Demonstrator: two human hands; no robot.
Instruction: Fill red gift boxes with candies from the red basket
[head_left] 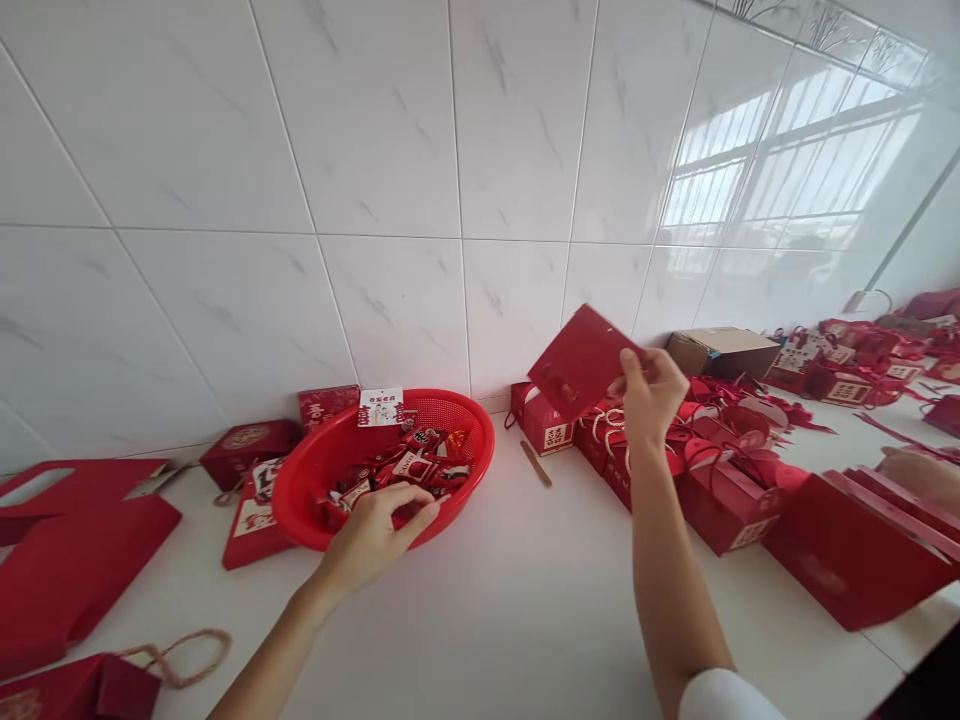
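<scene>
Up near the wall, my right hand point(651, 390) pinches a flat red card point(581, 360) by its right edge. The card is tilted, and its visible face is plain and glossy. My left hand point(379, 530) is at the front of a red plastic basket point(480, 450), with its fingers curled loosely and a gap to the thumb. Nothing shows between them, though part of the fingers is hidden. Wrapped candies point(412, 467) in red, black and white lie inside the basket. A small white printed tag point(381, 408) rests at the basket's back rim.
Red gift boxes point(727, 500) with cord handles line the right side. Behind them stands an open cardboard box point(724, 350). A thin brown strip point(535, 464) lies mid-table. Flat red bags point(82, 570) are on the left. Another person's arm point(919, 475) shows at far right.
</scene>
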